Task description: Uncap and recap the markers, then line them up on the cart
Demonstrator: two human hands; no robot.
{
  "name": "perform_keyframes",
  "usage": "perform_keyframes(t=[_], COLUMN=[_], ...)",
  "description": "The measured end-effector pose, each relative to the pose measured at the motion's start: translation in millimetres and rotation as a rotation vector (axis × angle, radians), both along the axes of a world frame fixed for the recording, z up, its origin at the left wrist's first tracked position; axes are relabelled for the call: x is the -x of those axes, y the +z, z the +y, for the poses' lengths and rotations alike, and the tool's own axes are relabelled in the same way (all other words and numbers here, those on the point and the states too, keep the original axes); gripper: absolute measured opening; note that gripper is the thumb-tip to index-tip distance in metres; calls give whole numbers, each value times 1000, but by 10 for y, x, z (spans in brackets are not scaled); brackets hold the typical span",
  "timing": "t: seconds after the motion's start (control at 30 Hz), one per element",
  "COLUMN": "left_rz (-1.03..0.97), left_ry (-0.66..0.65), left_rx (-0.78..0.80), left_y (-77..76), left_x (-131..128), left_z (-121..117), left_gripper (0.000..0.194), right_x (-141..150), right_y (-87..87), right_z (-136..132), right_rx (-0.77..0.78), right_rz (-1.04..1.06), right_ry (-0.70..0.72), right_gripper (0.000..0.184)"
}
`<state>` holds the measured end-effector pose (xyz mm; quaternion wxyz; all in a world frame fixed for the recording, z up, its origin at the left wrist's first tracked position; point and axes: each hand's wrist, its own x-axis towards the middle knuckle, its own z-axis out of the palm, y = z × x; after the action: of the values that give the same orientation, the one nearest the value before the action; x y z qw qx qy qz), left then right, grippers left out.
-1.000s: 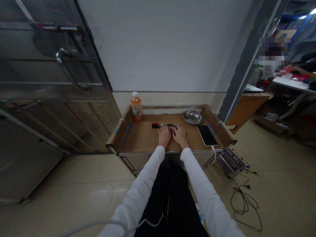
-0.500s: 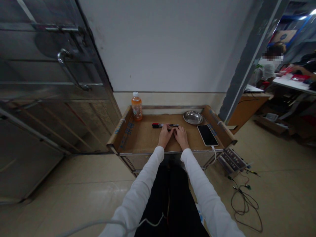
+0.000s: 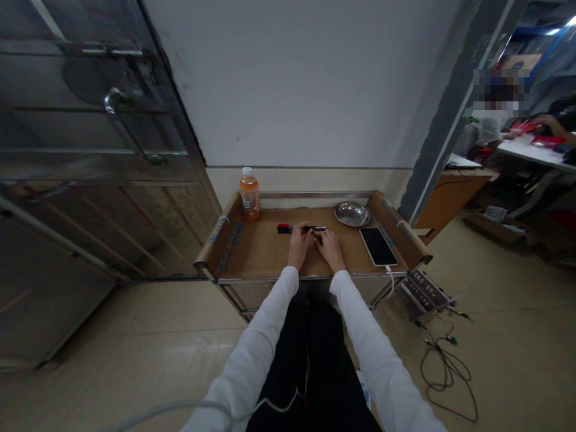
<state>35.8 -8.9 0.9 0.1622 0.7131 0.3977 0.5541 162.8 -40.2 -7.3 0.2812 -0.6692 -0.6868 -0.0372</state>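
Observation:
On the cardboard-lined top of a small cart (image 3: pixel 265 255), a red marker (image 3: pixel 283 226) and a black marker (image 3: pixel 283 231) lie side by side, partly covered by fingers. My left hand (image 3: pixel 297 247) is curled over their middle, thumb towards the right. A short dark pen-like thing (image 3: pixel 317 235) shows between the two hands, just in front of the markers. My right hand (image 3: pixel 331 249) has its fingers closed at the right end of that dark thing. How far the left fingertips grip it is hard to see.
An orange drink bottle (image 3: pixel 249 197) stands at the back left. A round metal dish (image 3: pixel 351 213) lies at the back right, with a phone (image 3: pixel 378 246) on a white cable nearer me. Cardboard sides (image 3: pixel 400 227) edge the cart. Cables (image 3: pixel 445 366) lie on the floor.
My hands have drawn slightly apart at the fingertips, and the dark thing between them now shows. Bottle, dish and phone stay where they were.

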Motion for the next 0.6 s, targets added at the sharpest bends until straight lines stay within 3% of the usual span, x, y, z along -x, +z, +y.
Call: perform_keyframes(t=[0.37, 0.6], left_rz=[-32, 54], left_ry=[59, 92], left_rx=[22, 83], left_y=[47, 49], left_x=[35, 28], left_z=[-12, -13], left_gripper=[21, 12], right_x=[-30, -21], right_y=[-15, 17], right_z=[10, -21], right_rx=[-25, 9], right_rz=[37, -14], right_ry=[11, -89], right_gripper=[23, 23])
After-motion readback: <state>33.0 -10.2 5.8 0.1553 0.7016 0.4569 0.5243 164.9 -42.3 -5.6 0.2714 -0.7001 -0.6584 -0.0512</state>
